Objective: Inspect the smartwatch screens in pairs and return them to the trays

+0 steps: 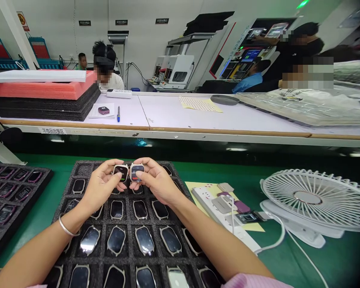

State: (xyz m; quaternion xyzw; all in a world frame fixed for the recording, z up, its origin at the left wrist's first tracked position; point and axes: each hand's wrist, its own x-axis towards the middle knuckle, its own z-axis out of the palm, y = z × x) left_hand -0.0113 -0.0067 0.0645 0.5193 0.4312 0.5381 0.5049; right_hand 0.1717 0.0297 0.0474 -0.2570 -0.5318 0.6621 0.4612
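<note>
Above the far part of a black foam tray, both hands are raised side by side. My left hand grips a strapless smartwatch, its thumb on the screen, which shows a small green patch. In my right hand is a second smartwatch with a lit screen and a red bar, the thumb at its edge. The two watches are nearly touching. Below them, the tray's compartments hold several similar watch bodies, mostly with dark screens. The forearms cover part of the tray.
Another foam tray of purple-rimmed watches lies left. At right are a white power strip with chargers and cables, and a white fan. A raised shelf runs across, bearing stacked foam and a pen. People sit beyond.
</note>
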